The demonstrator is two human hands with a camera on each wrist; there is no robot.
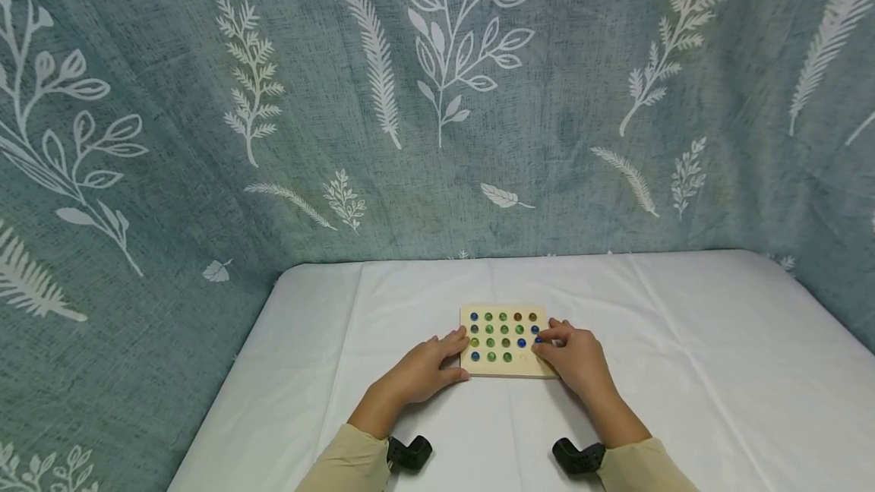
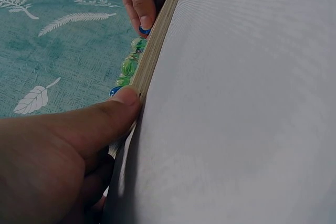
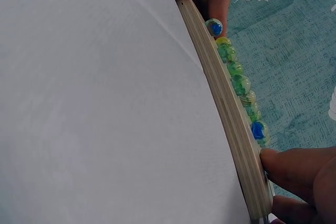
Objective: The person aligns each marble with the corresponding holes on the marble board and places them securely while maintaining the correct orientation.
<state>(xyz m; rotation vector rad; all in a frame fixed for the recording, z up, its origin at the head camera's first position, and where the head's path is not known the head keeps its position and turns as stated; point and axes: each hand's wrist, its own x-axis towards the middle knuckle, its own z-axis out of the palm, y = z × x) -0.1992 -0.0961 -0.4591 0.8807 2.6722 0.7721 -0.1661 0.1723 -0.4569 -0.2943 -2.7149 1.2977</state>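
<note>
A pale wooden board point(image 1: 506, 372) lies flat on the white cloth, set with rows of glass marbles. Green ones fill much of its middle, brown ones point(image 1: 525, 316) the back right, and blue ones point(image 1: 522, 343) stand at several spots. My left hand point(image 1: 422, 369) rests at the board's left side, fingers along the edge and thumb point(image 2: 127, 96) pressed at the front left corner. Over the right side, my right hand point(image 1: 581, 359) pinches a blue marble point(image 1: 538, 340) between thumb and index finger. A bare hollow point(image 1: 523, 357) shows in the front row; the right hand partly hides the right edge.
The white cloth point(image 1: 656, 325) covers the table around the board. Behind and at both sides hangs a green curtain point(image 1: 560, 173) with white leaf prints. A black device point(image 1: 410, 454) sits at the left wrist, and another black device point(image 1: 577, 456) at the right.
</note>
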